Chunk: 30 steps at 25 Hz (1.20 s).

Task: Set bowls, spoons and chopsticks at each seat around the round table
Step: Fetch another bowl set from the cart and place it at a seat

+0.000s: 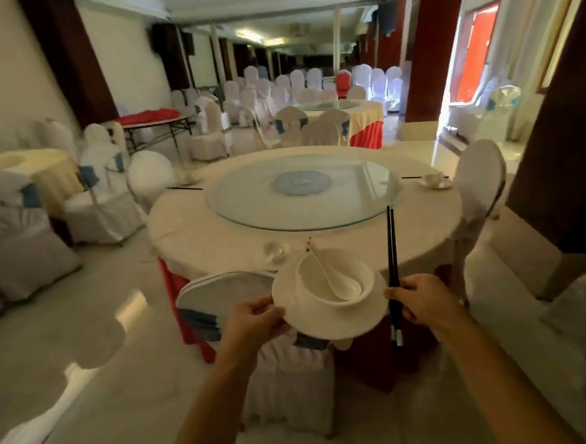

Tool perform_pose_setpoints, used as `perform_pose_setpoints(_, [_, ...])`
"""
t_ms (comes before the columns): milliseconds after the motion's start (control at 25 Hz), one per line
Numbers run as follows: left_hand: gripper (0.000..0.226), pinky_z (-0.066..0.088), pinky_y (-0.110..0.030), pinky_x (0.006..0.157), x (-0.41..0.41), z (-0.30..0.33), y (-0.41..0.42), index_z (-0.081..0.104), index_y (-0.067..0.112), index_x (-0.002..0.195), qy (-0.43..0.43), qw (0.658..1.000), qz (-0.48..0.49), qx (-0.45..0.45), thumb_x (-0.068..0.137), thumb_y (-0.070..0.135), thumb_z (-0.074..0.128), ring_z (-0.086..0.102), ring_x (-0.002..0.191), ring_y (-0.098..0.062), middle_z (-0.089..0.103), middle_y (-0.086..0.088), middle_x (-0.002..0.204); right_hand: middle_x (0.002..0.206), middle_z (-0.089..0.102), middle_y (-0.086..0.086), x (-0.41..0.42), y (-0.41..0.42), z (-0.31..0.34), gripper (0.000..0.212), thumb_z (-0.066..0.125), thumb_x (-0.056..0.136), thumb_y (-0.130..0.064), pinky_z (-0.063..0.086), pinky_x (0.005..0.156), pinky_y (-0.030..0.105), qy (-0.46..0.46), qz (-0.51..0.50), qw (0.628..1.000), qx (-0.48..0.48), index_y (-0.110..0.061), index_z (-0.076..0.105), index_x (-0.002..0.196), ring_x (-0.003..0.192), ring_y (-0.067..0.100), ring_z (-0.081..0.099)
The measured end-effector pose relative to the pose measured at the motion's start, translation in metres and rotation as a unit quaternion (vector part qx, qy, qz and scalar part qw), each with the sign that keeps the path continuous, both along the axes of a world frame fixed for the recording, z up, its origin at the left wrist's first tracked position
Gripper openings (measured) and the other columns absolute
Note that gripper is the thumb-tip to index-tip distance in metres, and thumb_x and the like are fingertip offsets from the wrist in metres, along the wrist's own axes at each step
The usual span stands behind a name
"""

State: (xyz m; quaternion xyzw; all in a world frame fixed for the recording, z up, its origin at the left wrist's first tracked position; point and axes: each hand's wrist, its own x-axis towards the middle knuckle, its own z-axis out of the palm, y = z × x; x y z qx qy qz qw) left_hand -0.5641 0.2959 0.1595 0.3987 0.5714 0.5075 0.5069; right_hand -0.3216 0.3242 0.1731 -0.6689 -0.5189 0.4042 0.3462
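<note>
One place setting is in the air, short of the round bench point(196, 238): the left hand point(253, 322) pinches the rim of a white plate point(328, 322), thumb on top and fingers curled under, and on that plate rides a white bowl point(336, 281), tilted, with a white spoon point(329, 278) lying inside it. The right hand point(423, 303), just right of the plate, is curled around a pair of black chopsticks point(391, 250) held upright, their tips pointing away toward the glass turntable point(303, 193) at the bench's middle. By my reading the step in hand is carrying this setting to a seat; the next move calls for lowering the plate onto the cloth, keeping it level so the tipped bowl and spoon do not slide, then laying the chopsticks beside it. Just beyond the plate, a covered chair point(220, 295) stands at the near edge, and a small white dish point(276, 252) already sits on the cloth there. Farther off, at the bench's right edge, rests a cup on a saucer point(435, 180) with dark chopsticks near it; another dark pair point(185, 188) lies at the left edge. No brand, label or readable writing shows anywhere.
</note>
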Motion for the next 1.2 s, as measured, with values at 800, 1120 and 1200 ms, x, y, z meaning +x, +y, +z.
perform_pose_setpoints(800, [0.022,0.057,-0.017,0.057,-0.391,0.017,0.044,0.066,0.001,0.100,-0.015,0.931,0.363,0.019,0.083,-0.009,0.055,0.066,0.072,-0.020,0.069,-0.014,0.082,0.043,0.054,0.000,-0.468,0.196,0.021,0.013,0.060,0.088,-0.008,0.037,0.035,0.014,0.031,0.365,0.930,0.026,-0.003,0.065,0.077,0.031,0.004,0.048])
perform_pose_setpoints(1120, [0.020,0.057,-0.018,0.057,-0.526,0.015,0.086,0.067,0.002,0.095,-0.024,0.897,0.440,0.007,0.083,-0.009,0.056,0.068,0.065,-0.014,0.070,-0.012,0.079,0.038,0.053,-0.002,-0.637,0.267,0.013,0.014,0.060,0.088,-0.007,0.035,0.031,0.009,0.043,0.448,0.893,0.004,-0.003,0.063,0.075,0.024,0.000,0.042])
perform_pose_setpoints(1200, [0.022,0.057,-0.018,0.058,-0.567,0.009,0.097,0.067,-0.001,0.100,-0.023,0.893,0.450,0.002,0.082,-0.008,0.056,0.069,0.067,-0.015,0.071,-0.012,0.081,0.043,0.053,0.000,-0.684,0.280,0.009,0.016,0.060,0.088,-0.007,0.035,0.032,0.010,0.048,0.460,0.886,-0.008,-0.005,0.061,0.072,0.027,0.000,0.043])
